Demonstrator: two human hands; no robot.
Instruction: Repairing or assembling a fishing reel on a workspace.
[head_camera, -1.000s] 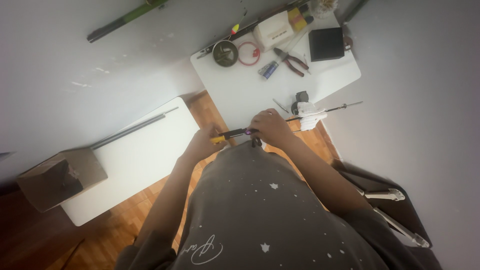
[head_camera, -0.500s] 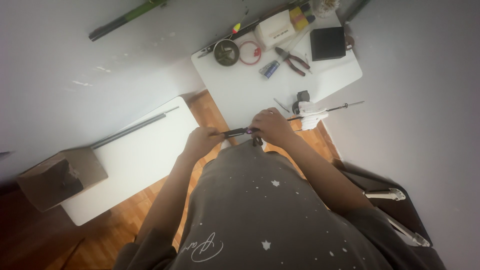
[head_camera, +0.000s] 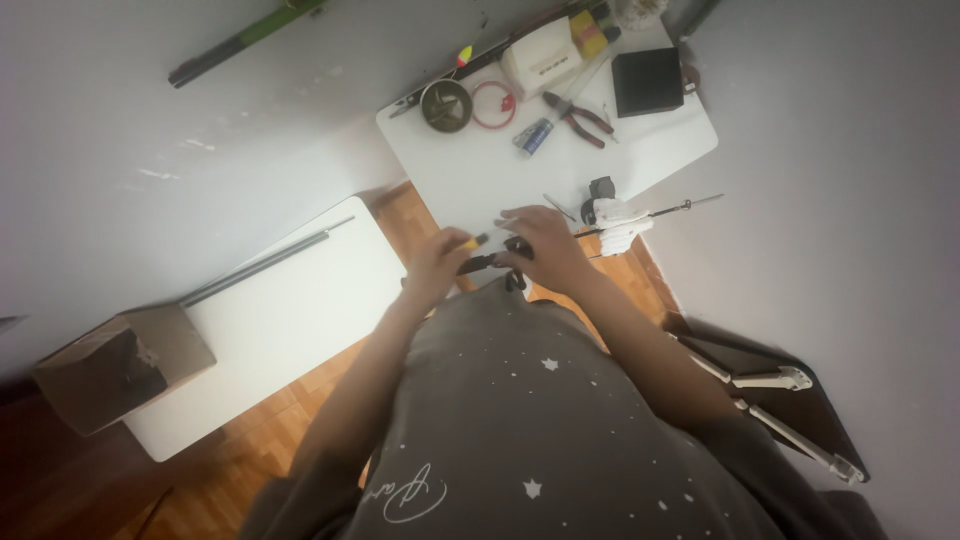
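White table (head_camera: 470, 190) edge: we pinch the dark yellow-tipped tool (head_camera: 487, 258) between left hand (head_camera: 438, 262) and right hand (head_camera: 540, 250); keep grip steady.

Single head-worn view, looking steeply down, near both hands (head_camera: 500, 255), white table (head_camera: 480, 175) ahead

Small white table (head_camera: 470, 180): set against the wall; a round dark tin (head_camera: 445, 105), a red ring (head_camera: 492, 103), pliers (head_camera: 578, 116), a small blue tube (head_camera: 533, 136), a white box (head_camera: 540, 56), a yellow block (head_camera: 588, 33) and a black square case (head_camera: 648, 81) are laid on it.
Long white bench (head_camera: 290, 320): a thin dark rod (head_camera: 265, 262) is laid along its far edge.
Wooden floor (head_camera: 240, 470): a cardboard box (head_camera: 125, 365) is seen beside the bench.
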